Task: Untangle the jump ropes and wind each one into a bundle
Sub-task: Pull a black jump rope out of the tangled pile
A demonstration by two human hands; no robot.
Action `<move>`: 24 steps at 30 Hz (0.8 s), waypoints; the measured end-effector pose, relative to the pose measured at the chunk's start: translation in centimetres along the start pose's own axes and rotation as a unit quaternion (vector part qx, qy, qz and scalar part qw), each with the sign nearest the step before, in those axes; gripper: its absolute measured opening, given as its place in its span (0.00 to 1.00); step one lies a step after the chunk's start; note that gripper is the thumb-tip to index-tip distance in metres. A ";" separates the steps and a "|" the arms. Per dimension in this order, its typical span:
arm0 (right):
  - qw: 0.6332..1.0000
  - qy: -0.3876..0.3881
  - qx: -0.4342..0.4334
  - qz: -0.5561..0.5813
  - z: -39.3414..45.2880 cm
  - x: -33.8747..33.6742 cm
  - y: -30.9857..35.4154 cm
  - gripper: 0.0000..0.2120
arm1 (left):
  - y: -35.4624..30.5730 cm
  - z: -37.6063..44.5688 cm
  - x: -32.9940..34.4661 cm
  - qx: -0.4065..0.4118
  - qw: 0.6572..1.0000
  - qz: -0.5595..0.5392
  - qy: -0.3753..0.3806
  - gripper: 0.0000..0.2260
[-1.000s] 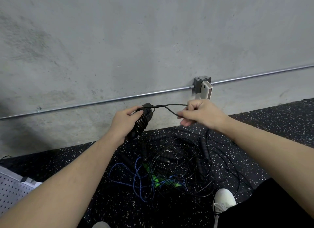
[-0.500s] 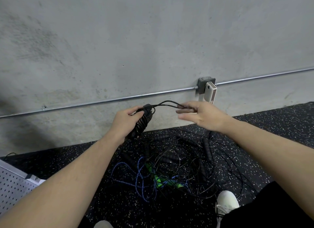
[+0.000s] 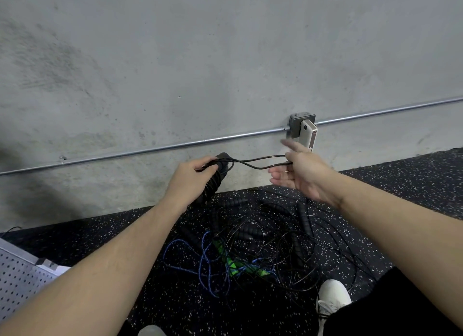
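black jump rope (image 3: 255, 161) stretched between hands, left hand (image 3: 191, 176) gripping its wound handles, right hand (image 3: 300, 171) open-fingered under the loop

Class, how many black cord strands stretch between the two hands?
2, both from the bundle gripped in the left hand to the right hand: an upper strand and a lower strand, crossing near the bundle.

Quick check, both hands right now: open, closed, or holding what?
Left hand: closed round the black handles, rope wound on them.
Right hand: open, fingers spread; the black rope loop runs across it, not gripped.
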State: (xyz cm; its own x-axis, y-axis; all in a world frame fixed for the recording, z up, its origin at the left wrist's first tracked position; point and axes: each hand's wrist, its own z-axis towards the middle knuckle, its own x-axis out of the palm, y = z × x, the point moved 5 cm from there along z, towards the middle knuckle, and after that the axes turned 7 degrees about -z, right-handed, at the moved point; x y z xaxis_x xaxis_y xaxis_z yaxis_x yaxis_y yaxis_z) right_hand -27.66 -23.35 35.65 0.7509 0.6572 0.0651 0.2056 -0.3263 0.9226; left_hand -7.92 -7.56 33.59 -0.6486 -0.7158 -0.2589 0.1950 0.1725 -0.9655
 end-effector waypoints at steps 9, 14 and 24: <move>0.905 0.082 -0.030 -0.416 -0.7 0.4 -1.1 0.17 | 0.1 -0.2 -0.2 -0.018 0.998 -0.056 -0.018 0.08; 0.868 0.028 -0.133 -0.478 -0.2 2.5 -1.0 0.16 | -0.8 -0.9 0.9 0.026 0.997 0.079 -0.001 0.09; 0.832 -0.053 -0.327 -0.446 -2.2 4.0 2.9 0.09 | -2.7 -2.7 3.4 0.124 0.921 0.363 0.062 0.13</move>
State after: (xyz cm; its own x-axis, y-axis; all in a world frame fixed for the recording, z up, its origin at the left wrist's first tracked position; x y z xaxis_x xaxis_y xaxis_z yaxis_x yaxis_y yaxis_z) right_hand -25.44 -20.21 39.43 0.5408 0.3649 -0.7578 0.3516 0.7204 0.5978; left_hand -12.59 -8.66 35.25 -0.3568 -0.3874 -0.8501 0.7629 0.4044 -0.5045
